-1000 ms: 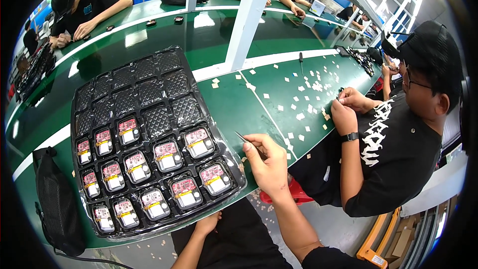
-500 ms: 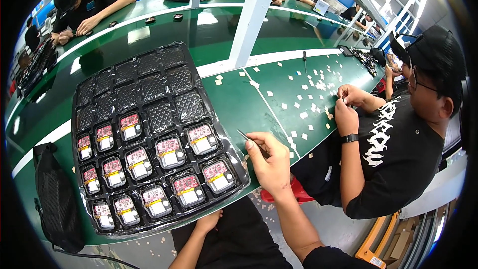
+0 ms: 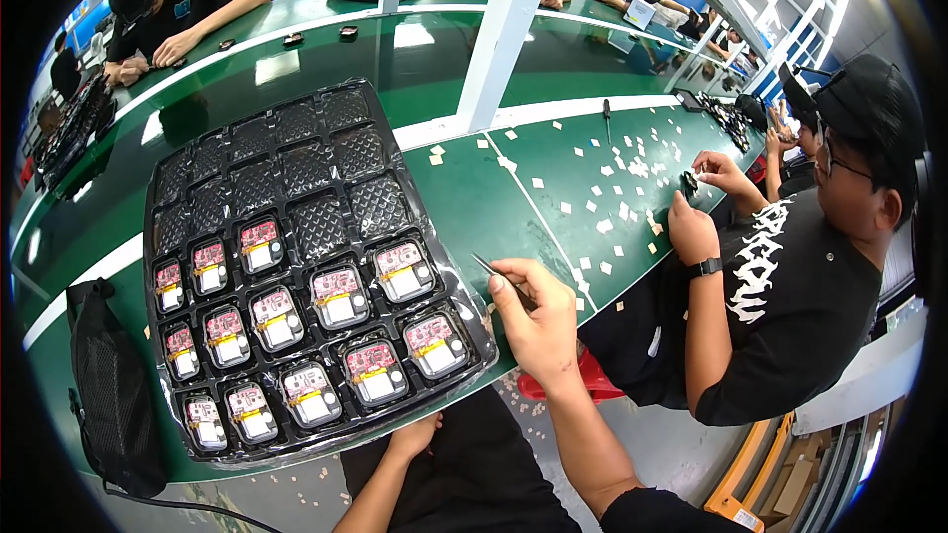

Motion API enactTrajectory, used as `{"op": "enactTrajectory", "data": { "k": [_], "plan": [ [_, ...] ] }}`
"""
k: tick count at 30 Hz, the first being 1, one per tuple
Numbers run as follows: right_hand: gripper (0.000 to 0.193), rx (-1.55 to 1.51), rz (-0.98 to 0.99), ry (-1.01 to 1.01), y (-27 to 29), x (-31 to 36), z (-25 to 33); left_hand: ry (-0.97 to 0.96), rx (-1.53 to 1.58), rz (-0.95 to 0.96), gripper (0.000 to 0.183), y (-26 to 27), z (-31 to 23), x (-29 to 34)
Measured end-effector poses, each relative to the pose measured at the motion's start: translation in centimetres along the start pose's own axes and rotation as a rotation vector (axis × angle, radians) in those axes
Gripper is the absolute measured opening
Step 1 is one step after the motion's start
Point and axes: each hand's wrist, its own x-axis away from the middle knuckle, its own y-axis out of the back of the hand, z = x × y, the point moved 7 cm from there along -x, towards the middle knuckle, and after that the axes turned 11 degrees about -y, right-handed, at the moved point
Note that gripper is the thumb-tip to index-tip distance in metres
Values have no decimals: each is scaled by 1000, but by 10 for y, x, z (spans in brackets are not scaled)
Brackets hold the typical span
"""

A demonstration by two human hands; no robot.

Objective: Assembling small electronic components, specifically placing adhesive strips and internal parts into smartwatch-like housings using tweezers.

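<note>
My right hand is closed around slim, pointed tweezers, just off the right edge of a black plastic tray. The tips point up and left, over the green table. In the tray's nearer pockets lie several small square device housings, each with a red-and-white circuit board, a yellow strip and a white block. The farther pockets hold nothing and show a textured floor. Low at the tray's near edge is my left hand, over my dark clothing; its fingers are mostly hidden.
A black bag lies left of the tray. Small pale squares are scattered over the green table, near a screwdriver. A white post rises behind the tray. A co-worker sits close on the right, others across the belt.
The co-worker on the right has moved their hands apart, and a small dark part now shows between them. Small dark pieces on the far belt shifted slightly. My hands stay nearly still.
</note>
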Motion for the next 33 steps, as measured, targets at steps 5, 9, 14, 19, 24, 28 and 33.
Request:
{"op": "enactTrajectory", "data": {
  "k": [5,9,14,19,24,28,33],
  "plan": [
    [16,21,-2,-3,1,1,1,4,10,8,20,0,-5,0],
    [16,13,1,-1,0,1,1,3,35,-2,14,0,-6,1],
    [17,13,-1,0,0,1,1,3,64,-8,15,-1,-9,1],
    [17,32,2,-7,0,1,3,6,69,-12,15,-1,-14,3],
    [16,18,1,-2,0,1,1,5,41,-4,16,0,-18,3],
    [16,36,-9,26,0,1,3,0,49,-12,15,1,-16,3],
    [18,63,-43,28,-1,1,1,4,91,-22,14,0,-17,3]
  ]
}}
